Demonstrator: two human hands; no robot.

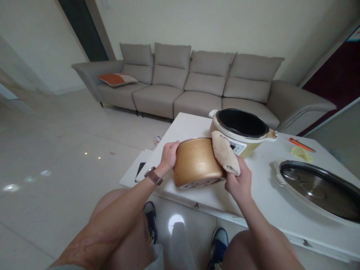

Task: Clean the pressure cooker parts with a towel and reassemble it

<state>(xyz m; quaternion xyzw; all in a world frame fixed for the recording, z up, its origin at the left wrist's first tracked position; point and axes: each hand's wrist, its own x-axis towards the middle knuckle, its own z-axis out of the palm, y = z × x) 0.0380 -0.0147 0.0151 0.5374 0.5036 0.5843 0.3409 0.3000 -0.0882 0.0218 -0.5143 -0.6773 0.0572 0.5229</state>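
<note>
A gold-coloured inner cooking pot (197, 161) is tilted above the near edge of the white table, its base turned partly toward me. My left hand (169, 155) is closed on the pot's left side, thumb at the rim. Closed round a folded beige cloth (223, 150), my right hand (239, 178) presses it against the pot's right side. Just behind stands a white rice cooker body (233, 137), uncovered, with a black inside and a control panel partly covered by the cloth. The pot's inside is hidden from me.
The cooker's oval lid (317, 191) lies on the white table (264, 180) at the right. Beyond it are a yellow-green piece (301, 153) and an orange-handled tool (300, 144). A dark flat object (140, 171) rests at the left end. A grey sofa (202, 80) stands behind.
</note>
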